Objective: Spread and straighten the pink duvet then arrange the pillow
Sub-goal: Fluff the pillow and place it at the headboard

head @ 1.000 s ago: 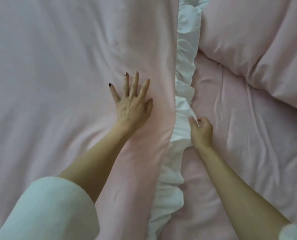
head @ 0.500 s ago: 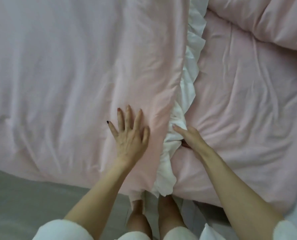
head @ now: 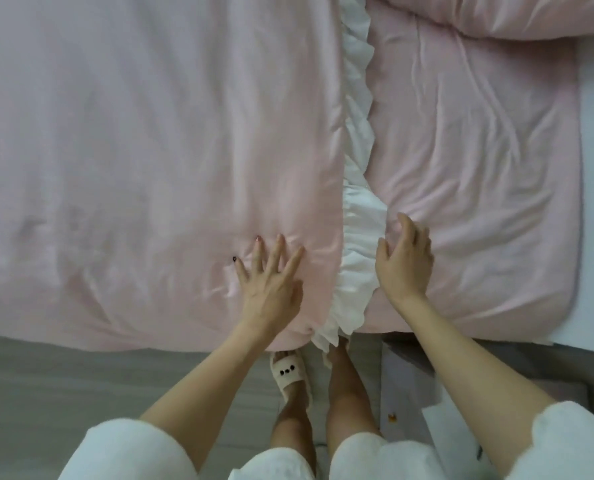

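Pink duvet [head: 150, 150] shown spread over bed, white ruffle [head: 356, 209] marking its edge; creases remain near corner. Left hand [head: 271, 289] pressed flat on duvet, fingers straight, nothing grasped. Right hand [head: 404, 261] laid relaxed beside ruffle, on wrinkled sheet [head: 479, 168]. Pillow [head: 531, 15] seen at far right, judged not yet arranged.

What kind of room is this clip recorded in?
Most likely a bedroom: a bed covered by a pink duvet with a white ruffled edge, a pink pillow at its head, and a person in slippers beside it.
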`<action>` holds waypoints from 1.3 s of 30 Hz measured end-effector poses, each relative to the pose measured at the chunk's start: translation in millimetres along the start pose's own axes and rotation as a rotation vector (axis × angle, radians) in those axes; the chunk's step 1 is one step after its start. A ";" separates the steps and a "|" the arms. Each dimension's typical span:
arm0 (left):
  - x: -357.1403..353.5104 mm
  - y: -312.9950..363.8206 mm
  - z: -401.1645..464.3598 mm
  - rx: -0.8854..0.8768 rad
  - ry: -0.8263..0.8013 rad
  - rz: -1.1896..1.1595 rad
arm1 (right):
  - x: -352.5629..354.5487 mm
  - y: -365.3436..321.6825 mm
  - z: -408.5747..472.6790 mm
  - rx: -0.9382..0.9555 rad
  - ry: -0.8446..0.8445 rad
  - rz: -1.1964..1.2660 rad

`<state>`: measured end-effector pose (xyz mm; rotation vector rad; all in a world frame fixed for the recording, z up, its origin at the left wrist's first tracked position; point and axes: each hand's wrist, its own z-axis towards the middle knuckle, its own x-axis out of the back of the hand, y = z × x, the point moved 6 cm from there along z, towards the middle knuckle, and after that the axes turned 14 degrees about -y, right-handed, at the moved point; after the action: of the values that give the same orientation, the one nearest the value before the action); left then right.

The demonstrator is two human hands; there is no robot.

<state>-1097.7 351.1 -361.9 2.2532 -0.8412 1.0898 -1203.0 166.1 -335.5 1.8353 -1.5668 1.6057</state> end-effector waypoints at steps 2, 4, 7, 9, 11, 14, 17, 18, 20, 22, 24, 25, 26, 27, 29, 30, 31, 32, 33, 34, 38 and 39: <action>19.3 -6.0 4.2 0.046 0.107 0.016 | 1.2 -25.7 -6.3 0.267 -0.014 -0.176; 24.2 -11.4 16.2 0.069 0.013 -0.033 | -32.8 -39.8 -9.5 0.433 -0.395 -0.358; 12.6 -13.6 22.7 0.074 -0.275 -0.074 | -82.7 -17.6 -22.5 0.302 -0.960 -0.601; 12.0 -21.4 29.6 0.057 -0.430 -0.060 | -81.6 -16.0 -20.6 0.261 -0.998 -0.553; 21.9 -27.6 36.4 0.030 -0.565 0.020 | -66.2 -24.1 -17.3 0.244 -0.990 -0.361; 55.0 -20.0 47.3 0.024 -0.559 0.076 | -22.3 -28.6 -2.5 0.148 -0.899 -0.137; 106.2 8.1 63.5 0.056 -0.482 -0.014 | 47.3 -38.8 34.9 0.166 -0.692 -0.138; 131.2 25.2 74.8 0.033 -0.447 -0.014 | 81.1 -43.8 55.0 0.191 -0.599 -0.171; 181.0 59.6 95.6 -0.010 -0.342 -0.030 | 152.0 -50.4 94.3 0.216 -0.381 -0.306; 231.9 95.1 117.2 -0.061 -0.229 -0.063 | 227.8 -58.1 133.1 0.215 -0.162 -0.517; 287.8 139.6 139.2 -0.123 -0.110 -0.094 | 315.1 -64.2 169.3 0.176 0.020 -0.715; 311.7 157.9 147.9 -0.148 -0.063 -0.109 | 353.7 -67.4 185.7 0.142 0.086 -0.819; 331.7 173.6 154.4 -0.176 -0.025 -0.129 | 387.7 -70.7 198.9 0.116 0.144 -0.921; 354.4 192.8 164.7 -0.210 0.028 -0.139 | 425.6 -71.2 214.4 0.074 0.189 -1.013; 388.7 219.4 180.5 -0.257 0.087 -0.161 | 487.4 -67.3 240.3 -0.035 0.253 -1.079; 403.6 233.1 190.5 -0.271 0.101 -0.173 | 516.1 -58.1 254.7 -0.098 0.269 -1.041; 413.1 242.0 198.5 -0.274 0.104 -0.177 | 536.4 -46.8 264.4 -0.159 0.265 -0.959; 420.8 249.6 205.5 -0.274 0.097 -0.178 | 549.7 -33.5 274.3 -0.204 0.235 -0.836; 425.9 256.3 211.5 -0.276 0.086 -0.174 | 555.5 -20.4 281.6 -0.227 0.194 -0.699; 428.1 261.8 217.5 -0.276 0.074 -0.175 | 554.9 -9.2 287.1 -0.228 0.167 -0.601; 442.8 281.3 238.0 -0.285 0.035 -0.237 | 527.2 0.8 297.2 -0.194 0.190 -0.544; 445.1 287.8 241.6 -0.290 0.015 -0.268 | 518.0 0.4 295.8 -0.178 0.200 -0.548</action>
<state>-961.0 -144.1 -87.2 2.0397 -0.6235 0.8049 -1130.9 -334.0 -18.4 1.7417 -0.9710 1.2986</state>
